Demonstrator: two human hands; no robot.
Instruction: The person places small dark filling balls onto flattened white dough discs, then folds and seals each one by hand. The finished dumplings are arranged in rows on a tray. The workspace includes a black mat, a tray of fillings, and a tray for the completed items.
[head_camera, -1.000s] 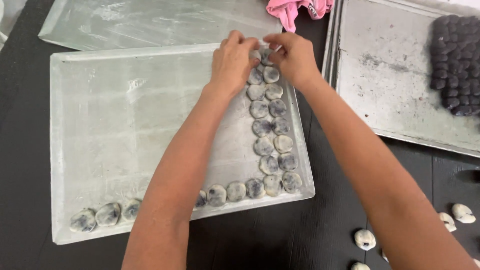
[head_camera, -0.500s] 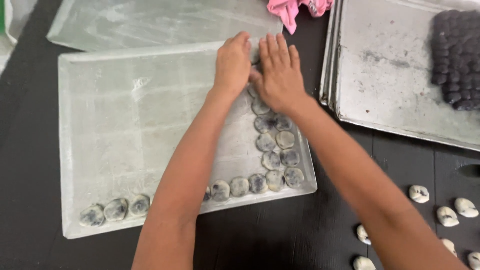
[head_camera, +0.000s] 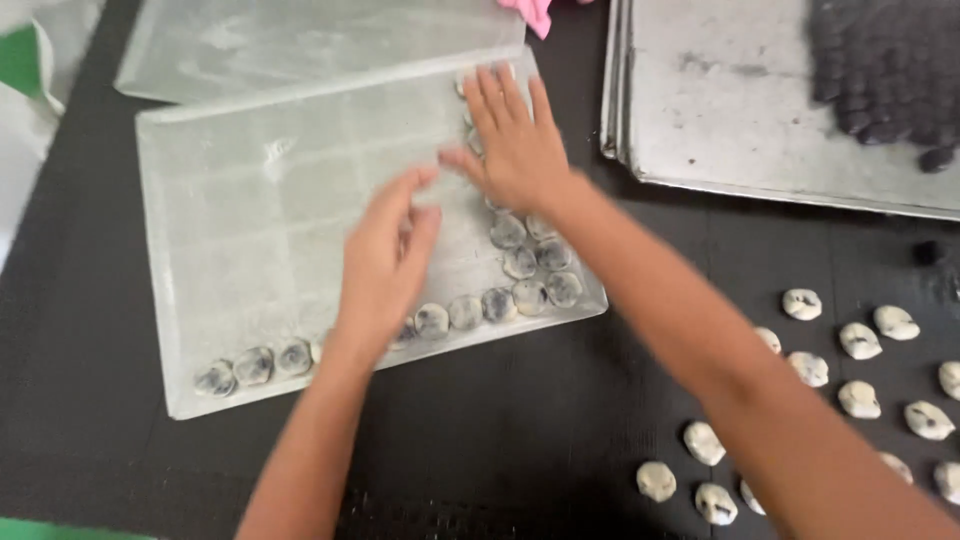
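Pulled back toward the near edge since half a second ago: left hand (head_camera: 385, 262), then side by side with the right at the far corner, now hovering over the middle of the floured tray (head_camera: 240, 240), somewhat blurred. Right hand (head_camera: 515, 140) still laid at the far right corner, on top of the column of pieces.

Head view, surface first. Black mat (head_camera: 520, 420) under everything. Pale rectangular floured tray lying at a slight angle, faint grid lines showing through the dusting. Second floured tray (head_camera: 300, 40) just beyond it, at the top edge. Stacked metal baking sheets (head_camera: 740, 130) to the right, bearing a cluster of dark balls (head_camera: 885, 65) in the far corner; one stray dark ball (head_camera: 928, 252) off on the mat. Scrap of pink cloth (head_camera: 535, 10) at the top, green patch at the far left edge. Nothing more of the room to be seen.

Speckled dough pieces (head_camera: 505, 300) lined along the tray's near edge and up its right side in a double column. Loose dough pieces (head_camera: 860, 340) scattered on the mat at the right, well apart from the tray.

Left hand: open, fingers relaxed and slightly curled, palm down, holding nothing visible. Right hand: open and flat, fingers spread, pressing down over the top pieces of the column, forearm reaching in from the lower right.
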